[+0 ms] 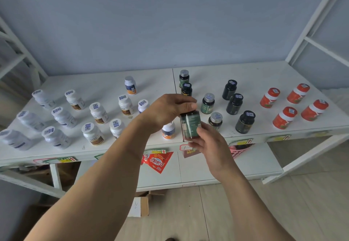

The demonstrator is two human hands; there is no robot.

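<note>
Both hands are on one dark green bottle (189, 123). My left hand (170, 110) curls over its cap and my right hand (209, 140) wraps the lower body. The bottle hangs upright above the front edge of the desk (264, 74), near its middle. If the cap twists loose, I judge the body could slip from my right hand and fall past the edge towards the lower shelf (255, 161). A careless set-down could topple the silver-capped bottle (215, 120) or the white-and-orange bottle (168, 131) close by.

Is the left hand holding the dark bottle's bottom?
No, the left hand grips the top of the bottle, the right hand its lower part.
</note>
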